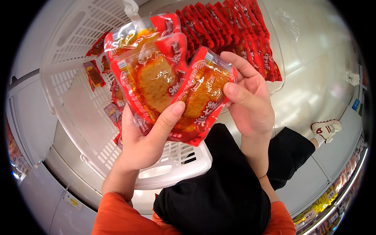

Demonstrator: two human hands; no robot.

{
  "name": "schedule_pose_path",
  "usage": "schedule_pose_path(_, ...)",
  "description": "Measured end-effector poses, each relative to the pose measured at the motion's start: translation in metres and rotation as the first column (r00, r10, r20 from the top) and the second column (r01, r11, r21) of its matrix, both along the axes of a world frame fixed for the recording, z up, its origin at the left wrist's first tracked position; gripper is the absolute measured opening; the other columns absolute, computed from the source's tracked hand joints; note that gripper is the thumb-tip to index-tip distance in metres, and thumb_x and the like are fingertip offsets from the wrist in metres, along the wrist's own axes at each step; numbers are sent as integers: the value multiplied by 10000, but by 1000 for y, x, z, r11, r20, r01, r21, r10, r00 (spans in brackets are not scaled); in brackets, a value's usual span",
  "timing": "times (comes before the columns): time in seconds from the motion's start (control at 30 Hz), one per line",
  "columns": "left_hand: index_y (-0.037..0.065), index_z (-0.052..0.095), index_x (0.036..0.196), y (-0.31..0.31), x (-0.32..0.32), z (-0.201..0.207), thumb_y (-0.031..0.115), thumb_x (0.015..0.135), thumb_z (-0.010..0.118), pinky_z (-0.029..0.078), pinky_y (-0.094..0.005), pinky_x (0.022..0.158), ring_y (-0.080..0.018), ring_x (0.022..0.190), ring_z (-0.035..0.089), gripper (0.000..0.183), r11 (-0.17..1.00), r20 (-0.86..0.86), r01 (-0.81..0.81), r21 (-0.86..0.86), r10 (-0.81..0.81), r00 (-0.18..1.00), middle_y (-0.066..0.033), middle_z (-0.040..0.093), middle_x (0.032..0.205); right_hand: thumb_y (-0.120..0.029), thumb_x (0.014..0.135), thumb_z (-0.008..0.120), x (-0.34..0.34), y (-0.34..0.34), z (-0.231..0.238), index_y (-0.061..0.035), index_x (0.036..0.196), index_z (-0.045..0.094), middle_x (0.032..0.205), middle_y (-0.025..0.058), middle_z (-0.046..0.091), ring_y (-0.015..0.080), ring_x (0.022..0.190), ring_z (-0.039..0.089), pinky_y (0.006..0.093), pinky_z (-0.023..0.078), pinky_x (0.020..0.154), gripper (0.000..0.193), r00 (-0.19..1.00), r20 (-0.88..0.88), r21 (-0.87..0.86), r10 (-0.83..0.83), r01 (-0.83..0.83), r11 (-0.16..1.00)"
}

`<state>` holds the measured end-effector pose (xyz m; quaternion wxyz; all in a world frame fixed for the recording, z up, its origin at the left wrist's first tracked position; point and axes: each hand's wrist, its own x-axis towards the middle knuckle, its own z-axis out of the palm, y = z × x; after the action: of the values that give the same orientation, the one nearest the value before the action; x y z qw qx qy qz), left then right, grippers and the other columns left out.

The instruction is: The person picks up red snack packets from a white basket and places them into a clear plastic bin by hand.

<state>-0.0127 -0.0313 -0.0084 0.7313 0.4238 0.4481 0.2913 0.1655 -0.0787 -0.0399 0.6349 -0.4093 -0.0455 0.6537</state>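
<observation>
My left hand [143, 147] is closed around the lower part of several fanned-out red-and-clear snack packets, its thumb pressed on their front. Brown, oily pieces of food show through the clear film of the middle packet [154, 84] and the right packet [205, 92]. Another packet [166, 23] sticks out behind them at the top. The upper right edge of the right packet is pinched between the thumb and fingers of my right hand [254, 100]. The bundle is held above the near side of a white slatted plastic basket [172, 178].
Loose red packets [94, 74] lie in the basket. Beyond my right hand, rows of similar red packets [235, 35] stand in a clear-rimmed container. My black-trousered leg [211, 188] is close to the basket. A shelf with packaged goods [325, 199] runs along the right.
</observation>
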Motion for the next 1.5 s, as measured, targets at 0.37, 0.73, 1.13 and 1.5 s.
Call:
schedule_pose_path(0.37, -3, 508, 1164, -4, 4, 0, 84, 885, 632, 502, -286, 819, -134, 935, 607, 317, 994, 1, -91, -63, 91, 996, -76, 616, 1069, -5, 847, 653, -27, -1, -9, 24, 1006, 624, 911, 50, 637, 85, 792, 593, 223, 488, 722, 165, 856, 418, 220, -303, 228, 948)
schedule_pose_path(0.73, -65, 351, 1316, 4, 13, 10, 294, 913, 463, 609, -390, 619, -300, 1072, 593, 552, 987, 44, 36, -156, -30, 999, -256, 493, 1258, -10, 834, 674, 42, -30, -21, 40, 859, 665, 787, 48, 654, 64, 696, 578, 193, 465, 651, 56, 322, 796, 265, -512, 575, 774)
schedule_pose_path(1.13, -80, 318, 1316, 6, 5, 5, 201, 949, 414, 596, -438, 667, -352, 999, 618, 472, 988, 62, 69, -141, -60, 996, -266, 523, 1195, -43, 737, 717, 52, -12, -57, -18, 789, 674, 677, 59, 600, 165, 551, 530, 274, 426, 535, 72, -216, 976, 26, 37, 282, 959)
schedule_pose_path(1.5, -59, 384, 1256, 7, 4, -1, 127, 934, 510, 605, -411, 595, -297, 892, 652, 392, 990, 40, 62, -123, -58, 998, -210, 564, 1116, -93, 728, 711, 56, 4, -67, -71, 740, 673, 673, 32, 611, 207, 666, 550, 322, 402, 698, 46, -422, 904, 19, 68, 199, 980)
